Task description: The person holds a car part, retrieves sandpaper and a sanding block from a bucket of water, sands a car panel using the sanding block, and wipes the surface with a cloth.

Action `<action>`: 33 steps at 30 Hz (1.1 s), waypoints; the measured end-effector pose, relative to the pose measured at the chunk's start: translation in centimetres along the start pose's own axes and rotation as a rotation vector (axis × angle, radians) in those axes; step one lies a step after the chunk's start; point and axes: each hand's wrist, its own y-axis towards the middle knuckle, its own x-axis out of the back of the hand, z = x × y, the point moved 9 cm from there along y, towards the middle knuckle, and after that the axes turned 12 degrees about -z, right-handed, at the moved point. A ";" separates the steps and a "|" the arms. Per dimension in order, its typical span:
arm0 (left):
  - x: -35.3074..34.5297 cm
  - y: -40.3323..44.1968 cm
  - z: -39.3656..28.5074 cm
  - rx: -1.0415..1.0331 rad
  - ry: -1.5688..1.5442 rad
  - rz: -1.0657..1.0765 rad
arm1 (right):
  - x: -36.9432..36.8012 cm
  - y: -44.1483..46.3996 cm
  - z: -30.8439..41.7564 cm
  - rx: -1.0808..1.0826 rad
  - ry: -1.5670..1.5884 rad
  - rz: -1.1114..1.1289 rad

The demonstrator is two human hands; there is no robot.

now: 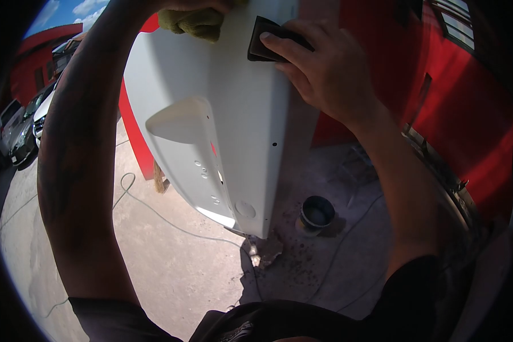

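White, smooth and matt, the long panel [242,97] ran from the top centre of the frame to just below its middle, with a scooped recess on its left part, small round holes and a faint oval near its lower end. Pale concrete floor [176,259] spread beneath it, sunlit at lower left and shaded at lower right, where dark spots speckled it. Red walls [393,51] filled the right, and parked cars [25,134] stood at far left under a blue, clouded sky.

At the top centre, your right hand [328,71] was closed around a flat, black, straight-edged pad [264,48], held against the panel. Your left hand [214,4] was at the olive cloth [194,24], bunched and soft, on the panel's upper left; the frame edge cut that hand off, so its grip could not be told.

Below right of the panel sat a round, dark-rimmed bucket [318,212]. Thin hose [179,229] curled over the concrete, and straw-coloured bristles [159,178] showed left of the panel.
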 end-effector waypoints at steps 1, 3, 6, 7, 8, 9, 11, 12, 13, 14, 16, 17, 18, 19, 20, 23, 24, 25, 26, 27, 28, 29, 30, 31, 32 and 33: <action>0.2 -0.2 -0.1 -0.031 -0.012 -0.003 | 0.0 0.0 0.0 0.007 0.001 0.011; 0.4 -0.4 -0.3 -0.036 -0.013 0.005 | -0.1 1.2 -1.1 -0.015 -0.026 0.007; -0.1 0.5 0.3 0.024 0.025 0.017 | 0.8 4.0 -4.3 -0.103 -0.035 -0.075; -0.4 0.8 0.8 0.038 0.045 0.014 | 1.2 3.9 -3.8 -0.064 -0.069 -0.131; -0.5 1.0 1.1 0.052 0.063 0.011 | 1.2 3.2 -3.1 -0.066 -0.040 -0.073; -0.1 0.8 0.6 0.035 0.050 0.003 | 1.6 2.3 -1.7 -0.067 -0.009 -0.014; 0.6 0.0 -0.4 0.002 0.024 -0.009 | 0.7 -0.3 -0.1 -0.021 0.026 0.023; 0.6 0.1 -0.5 -0.012 0.013 -0.002 | 0.9 0.0 -0.2 -0.018 0.026 0.022; 0.4 0.3 -0.4 -0.025 0.002 0.008 | 1.1 0.6 -0.6 -0.017 0.027 0.020; 0.4 0.5 -0.5 -0.041 -0.008 0.018 | 1.4 1.3 -1.2 -0.018 0.026 0.018; 0.3 0.4 -0.6 -0.034 -0.064 0.063 | 1.2 3.0 -3.7 -0.063 -0.035 -0.038; 0.2 0.4 -0.7 -0.030 -0.090 0.085 | 1.0 3.5 -4.5 -0.058 -0.072 -0.078; 0.3 0.5 -0.6 -0.015 -0.069 0.066 | 1.1 3.8 -4.8 -0.054 -0.107 -0.117; 0.3 0.7 -0.6 0.001 -0.048 0.047 | 0.8 3.0 -4.8 -0.136 -0.043 -0.018; 0.5 0.8 -0.6 0.016 -0.028 0.027 | 1.0 2.0 -3.8 -0.109 -0.008 -0.004; 0.8 0.9 -0.9 -0.036 0.019 -0.008 | 1.5 -3.4 0.6 -0.091 0.107 0.088; 0.7 0.8 -0.8 -0.009 0.023 -0.005 | 2.4 -5.3 2.1 -0.122 0.146 0.153; 0.6 0.8 -0.8 0.016 0.026 -0.003 | 3.5 -6.9 2.5 -0.225 0.203 0.193; 0.6 1.0 -0.9 0.038 0.031 -0.001 | 4.5 -8.6 2.6 -0.331 0.259 0.231; 0.5 1.4 -1.0 0.023 0.014 0.020 | 5.7 -10.0 2.5 -0.386 0.278 0.200; 0.4 1.5 -0.7 0.009 -0.005 0.040 | 7.0 -11.5 2.4 -0.441 0.297 0.169; 0.2 1.6 -0.7 -0.004 -0.022 0.061 | 8.0 -13.1 2.5 -0.490 0.288 0.186; 1.2 1.1 -1.3 -0.004 0.000 -0.050 | 9.0 -14.7 2.6 -0.538 0.280 0.201; 2.4 -0.3 -2.2 -0.006 0.022 -0.163 | 9.5 -17.1 2.6 -0.640 0.293 0.229; 3.3 -0.1 -2.2 -0.022 -0.016 -0.244 | 9.8 -19.7 2.6 -0.742 0.307 0.258; 4.1 0.1 -2.3 -0.040 -0.053 -0.324 | 10.1 -21.8 2.8 -0.821 0.305 0.281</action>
